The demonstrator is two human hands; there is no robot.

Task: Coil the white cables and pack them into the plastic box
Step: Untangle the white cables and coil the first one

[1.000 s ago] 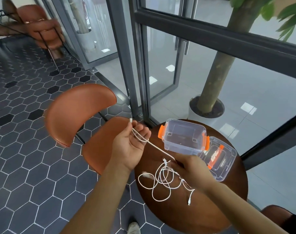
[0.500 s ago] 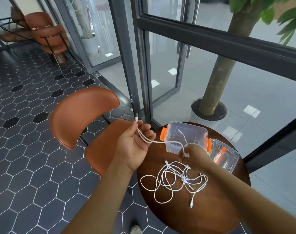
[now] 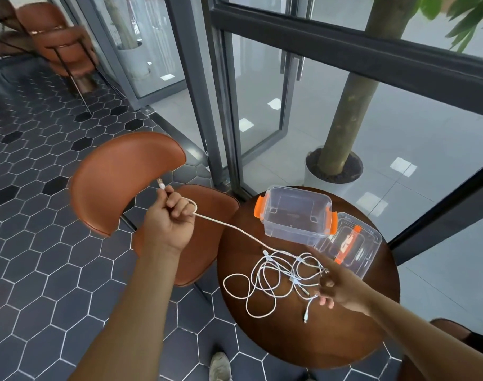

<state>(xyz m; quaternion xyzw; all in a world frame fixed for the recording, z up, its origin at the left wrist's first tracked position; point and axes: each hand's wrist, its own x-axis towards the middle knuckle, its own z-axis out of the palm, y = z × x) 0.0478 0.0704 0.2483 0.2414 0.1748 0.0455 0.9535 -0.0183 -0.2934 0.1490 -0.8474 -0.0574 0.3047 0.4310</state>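
A tangle of white cables (image 3: pixel 273 279) lies on the round brown table (image 3: pixel 317 339). My left hand (image 3: pixel 170 221) is out over the chair and grips one cable near its plug, a loop of it round my fingers. That cable runs taut from my fist to the tangle. At the right side of the tangle is my right hand (image 3: pixel 338 288), index finger stretched out and the other fingers curled where several strands run together. The clear plastic box (image 3: pixel 295 213) with orange latches stands open behind the cables. Its lid (image 3: pixel 350 243) lies to its right.
A brown chair (image 3: pixel 119 182) stands left of the table, under my left arm. Glass doors with dark frames (image 3: pixel 221 105) and a potted tree (image 3: pixel 336 160) are behind the table. My shoe (image 3: pixel 219 365) shows on the hexagon-tiled floor.
My left hand has moved left and closed into a fist, pulling one cable taut out of the tangle. My right hand has come down from the box to the right side of the tangle.
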